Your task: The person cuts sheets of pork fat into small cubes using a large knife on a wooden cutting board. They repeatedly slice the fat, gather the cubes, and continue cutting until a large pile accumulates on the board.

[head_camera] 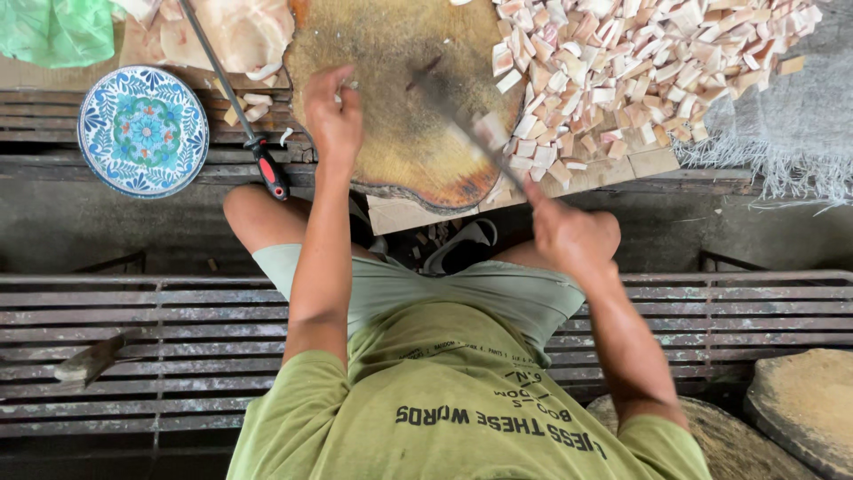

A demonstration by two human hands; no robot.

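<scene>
A round wooden chopping block (400, 151) lies in front of me on a slatted surface. My left hand (333, 111) rests on its left part with the fingers curled; I cannot tell whether they hold anything. My right hand (569, 236) is closed around the handle of a knife (471, 129). The blurred blade slants up and left across the block. A heap of small pale pink and white cut cubes (622, 62) spreads to the right of the block.
A blue floral plate (142, 129) sits at the left, beside a sharpening steel with a red and black handle (267, 169). Larger pale slabs (240, 36) and a green bag (53, 31) lie at the top left. Grey cloth (791, 133) lies at the right, round wooden blocks (804, 404) at the bottom right.
</scene>
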